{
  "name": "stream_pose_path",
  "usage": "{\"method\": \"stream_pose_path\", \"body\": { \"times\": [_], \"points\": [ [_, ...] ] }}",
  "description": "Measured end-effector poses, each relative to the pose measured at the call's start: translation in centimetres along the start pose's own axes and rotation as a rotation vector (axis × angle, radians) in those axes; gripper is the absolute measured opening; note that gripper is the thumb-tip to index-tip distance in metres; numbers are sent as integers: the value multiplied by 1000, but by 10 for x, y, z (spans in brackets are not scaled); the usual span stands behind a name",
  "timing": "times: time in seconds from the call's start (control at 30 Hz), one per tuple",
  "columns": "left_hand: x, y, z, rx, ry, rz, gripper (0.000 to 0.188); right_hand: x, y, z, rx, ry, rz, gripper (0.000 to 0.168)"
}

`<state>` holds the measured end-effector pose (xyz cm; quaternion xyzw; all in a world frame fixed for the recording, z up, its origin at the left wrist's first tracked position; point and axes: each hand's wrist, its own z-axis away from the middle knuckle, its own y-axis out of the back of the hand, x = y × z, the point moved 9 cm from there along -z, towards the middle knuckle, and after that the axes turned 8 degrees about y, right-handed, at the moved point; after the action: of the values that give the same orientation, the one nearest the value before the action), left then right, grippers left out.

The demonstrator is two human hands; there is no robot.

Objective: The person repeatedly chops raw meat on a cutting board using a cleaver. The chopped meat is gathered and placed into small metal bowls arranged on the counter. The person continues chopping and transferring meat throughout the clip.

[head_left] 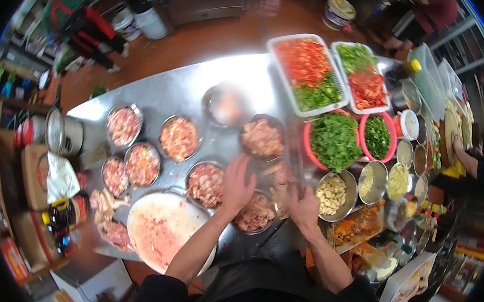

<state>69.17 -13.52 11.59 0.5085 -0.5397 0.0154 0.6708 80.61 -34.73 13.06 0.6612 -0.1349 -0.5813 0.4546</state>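
Note:
My left hand [239,187] reaches over the steel table [240,75] with fingers extended and thumb apart. It lies between a steel bowl of chopped raw meat [206,183] and a second bowl of raw meat [256,215], partly covering both. Beyond its fingertips stands a bowl of pale meat chunks [263,137]. My right hand [305,206] is beside some pale raw poultry pieces [280,176], its fingers curled and blurred; whether it grips anything is unclear. To its right is a steel bowl of peeled garlic cloves [332,198].
A white cutting board [170,231] with meat residue lies front left. More meat bowls [179,138] stand behind it. Trays of chopped peppers [303,55] and pink baskets of greens [336,140] sit back right. Another person's hand [458,146] is at the right; a worker [78,20] stands far left.

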Motion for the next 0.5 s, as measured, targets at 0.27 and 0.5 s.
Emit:
{"method": "stream_pose_path", "body": {
  "times": [0.27,0.5],
  "points": [
    [-80,128,136,211,253,75,32,-79,-69,100,-463,294,-272,20],
    [-179,251,308,257,608,-589,59,-134,-178,201,-610,451,44,31]
  ]
}}
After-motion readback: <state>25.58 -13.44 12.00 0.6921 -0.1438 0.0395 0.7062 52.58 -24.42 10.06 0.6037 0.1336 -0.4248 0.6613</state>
